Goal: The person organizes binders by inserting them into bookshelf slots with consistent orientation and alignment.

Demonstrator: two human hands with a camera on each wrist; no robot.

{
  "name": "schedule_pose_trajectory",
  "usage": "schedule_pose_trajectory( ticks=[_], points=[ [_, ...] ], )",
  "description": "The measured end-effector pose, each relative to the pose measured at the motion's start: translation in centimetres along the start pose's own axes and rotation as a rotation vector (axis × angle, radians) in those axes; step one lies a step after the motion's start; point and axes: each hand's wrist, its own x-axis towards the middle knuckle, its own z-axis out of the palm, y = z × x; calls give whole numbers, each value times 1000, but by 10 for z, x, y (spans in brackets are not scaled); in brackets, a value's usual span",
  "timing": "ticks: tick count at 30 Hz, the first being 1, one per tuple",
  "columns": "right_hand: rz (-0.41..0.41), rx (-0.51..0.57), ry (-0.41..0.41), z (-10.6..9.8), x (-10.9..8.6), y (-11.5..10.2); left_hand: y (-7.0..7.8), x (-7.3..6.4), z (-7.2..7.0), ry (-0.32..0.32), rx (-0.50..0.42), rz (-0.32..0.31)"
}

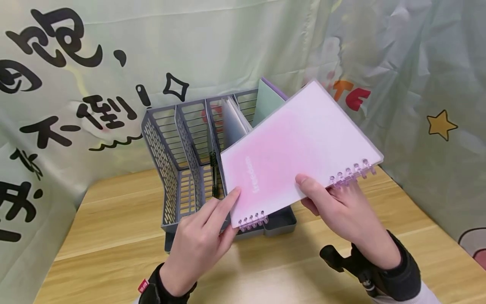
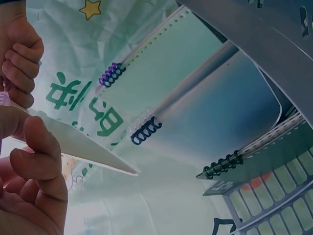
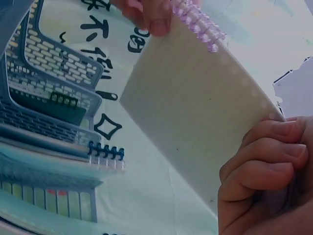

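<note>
A pink-and-white spiral notebook [image 1: 296,139] is held tilted above the table, its cover toward the head camera and clear rings at two places along its lower edge. My left hand [image 1: 203,234] pinches the lower left corner beside one ring set, index finger on the cover. The right hand [image 1: 341,207] grips the lower edge near the other rings, thumb on the cover. In the right wrist view, its fingers [image 3: 264,156] curl against the pale back of the notebook [image 3: 195,107].
Behind the notebook stands a grey desk file organizer [image 1: 171,169] with slotted dividers. Its compartments hold a dark-ringed notebook [image 1: 214,173], a translucent bluish one [image 1: 233,120] and a green one [image 1: 265,101]. A printed cloth [image 1: 235,46] hangs behind the wooden table [image 1: 114,215].
</note>
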Motion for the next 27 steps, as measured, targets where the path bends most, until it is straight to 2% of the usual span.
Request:
schedule_pose_trajectory(
  ticks=[5, 7, 13, 19, 24, 27],
  points=[
    [-8, 217, -59, 3, -3, 7, -4, 1, -3, 24, 6, -14],
    [5, 270, -81, 4, -5, 10, -5, 2, -4, 35, 7, -20],
    [116, 198, -112, 5, -11, 11, -9, 4, -9, 85, 7, -38],
    [108, 206, -168, 7, -12, 10, -12, 6, -14, 151, 33, -30],
    [130, 234, -218, 7, -13, 13, -15, 7, -18, 189, 17, -17],
    [101, 245, -235, 7, -14, 19, -17, 7, -21, 207, 19, -19]
  ],
)
